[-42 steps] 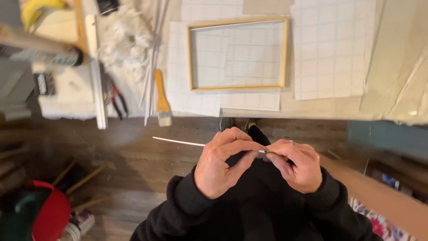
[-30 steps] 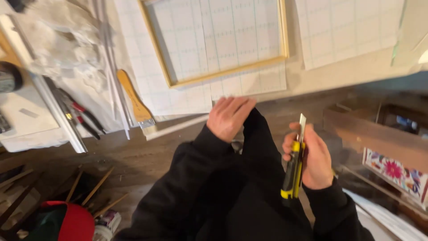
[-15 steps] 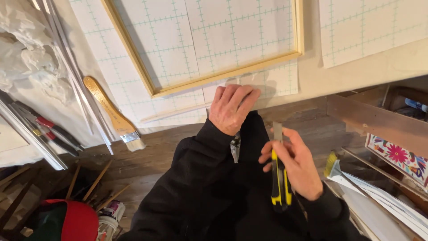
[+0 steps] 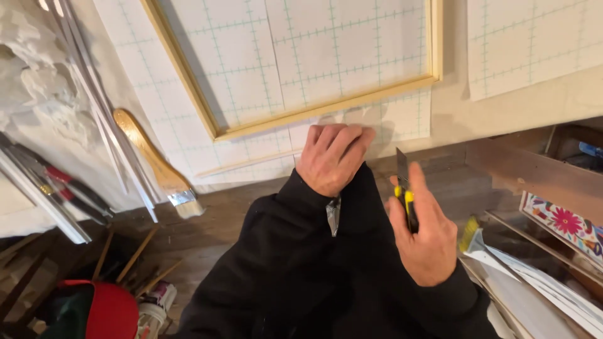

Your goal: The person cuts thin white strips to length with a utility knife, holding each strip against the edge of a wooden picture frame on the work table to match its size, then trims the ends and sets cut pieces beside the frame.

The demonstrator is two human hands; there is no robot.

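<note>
My left hand (image 4: 333,157) lies palm down at the table's front edge, fingers together, covering the right end of a thin wooden strip (image 4: 251,164) that rests on gridded white paper (image 4: 251,56). My right hand (image 4: 427,238) is lower and to the right, off the table, gripping a yellow and black utility knife (image 4: 406,194) with its blade pointing up. Just beyond my left hand lies a light wooden frame (image 4: 314,116) on the paper.
A wooden-handled paintbrush (image 4: 154,160) lies left of the strip. Thin white and metal rods (image 4: 94,107) and red-handled tools (image 4: 75,188) lie at the far left. A red object (image 4: 107,311) sits on the floor. A shelf with papers (image 4: 540,276) is at right.
The strip, first held between both hands, now lies on the table under my left hand. My right hand took up the knife and lowered it. The view moved closer to the table.
</note>
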